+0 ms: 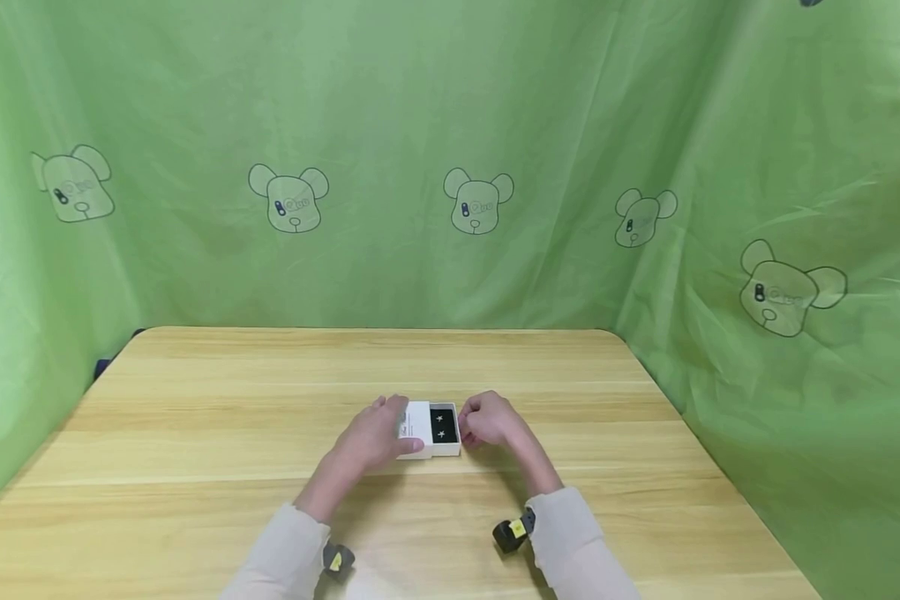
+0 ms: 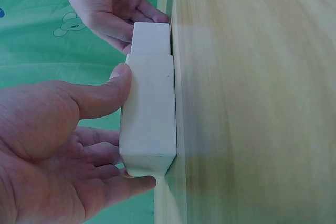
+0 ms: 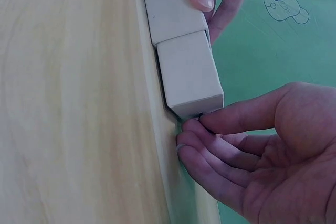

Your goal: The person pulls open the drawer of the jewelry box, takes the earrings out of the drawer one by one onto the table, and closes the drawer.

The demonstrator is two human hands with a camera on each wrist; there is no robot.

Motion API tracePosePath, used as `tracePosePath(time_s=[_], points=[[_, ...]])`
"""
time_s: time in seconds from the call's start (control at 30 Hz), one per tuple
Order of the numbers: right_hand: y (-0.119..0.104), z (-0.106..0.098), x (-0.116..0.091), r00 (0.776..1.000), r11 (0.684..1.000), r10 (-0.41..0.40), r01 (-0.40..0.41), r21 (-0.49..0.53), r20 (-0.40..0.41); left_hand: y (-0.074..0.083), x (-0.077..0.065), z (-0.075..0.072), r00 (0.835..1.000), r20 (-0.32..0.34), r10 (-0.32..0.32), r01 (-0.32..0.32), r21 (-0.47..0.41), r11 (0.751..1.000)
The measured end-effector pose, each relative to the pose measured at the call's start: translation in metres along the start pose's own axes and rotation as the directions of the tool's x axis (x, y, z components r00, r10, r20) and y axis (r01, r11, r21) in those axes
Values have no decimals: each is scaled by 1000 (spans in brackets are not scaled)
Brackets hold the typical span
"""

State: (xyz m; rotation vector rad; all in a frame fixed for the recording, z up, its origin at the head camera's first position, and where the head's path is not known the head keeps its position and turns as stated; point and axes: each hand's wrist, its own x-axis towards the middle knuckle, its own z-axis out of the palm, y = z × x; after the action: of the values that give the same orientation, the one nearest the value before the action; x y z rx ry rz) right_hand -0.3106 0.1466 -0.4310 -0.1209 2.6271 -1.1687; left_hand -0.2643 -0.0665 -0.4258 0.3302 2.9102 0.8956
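A small white sliding jewelry box lies on the table, its inner drawer (image 1: 447,450) partly out to the right of the white sleeve (image 1: 417,427). Two star-shaped earrings (image 1: 440,419) show on a black insert (image 1: 450,427) in the drawer. My left hand (image 1: 371,435) grips the sleeve, thumb along its near side (image 2: 149,103) and fingers on the far side. At the drawer's right end, my right hand (image 1: 487,417) pinches a thin black pull ribbon (image 3: 201,123) between thumb and forefinger. Most of the ribbon is hidden by the fingers.
The wood-grain table (image 1: 270,375) stretches out around the box. Green curtains (image 1: 390,267) with bear-head drawings hang behind it and at both sides. Black wrist cameras (image 1: 508,535) are strapped at the cream sleeves.
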Motion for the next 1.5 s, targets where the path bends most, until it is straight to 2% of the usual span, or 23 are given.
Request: tracePosePath(time_s=[0.73, 0.97, 1.13, 1.5], points=[[-2, 0, 2, 1000, 1000, -19, 19, 2, -20, 1, 1, 0, 1000, -3, 8, -8, 11, 1000], [-8, -3, -1, 995, 997, -45, 40, -65, -84, 1, 1, -1, 1000, 1, 5, -5, 13, 1000], [-14, -4, -4, 991, 998, -50, 46, -41, -127, 1, 1, -2, 1000, 2, 6, -6, 18, 1000], [-21, -3, -8, 994, 999, -36, 34, -19, -101, 1, 0, -2, 1000, 4, -2, 2, 7, 1000]])
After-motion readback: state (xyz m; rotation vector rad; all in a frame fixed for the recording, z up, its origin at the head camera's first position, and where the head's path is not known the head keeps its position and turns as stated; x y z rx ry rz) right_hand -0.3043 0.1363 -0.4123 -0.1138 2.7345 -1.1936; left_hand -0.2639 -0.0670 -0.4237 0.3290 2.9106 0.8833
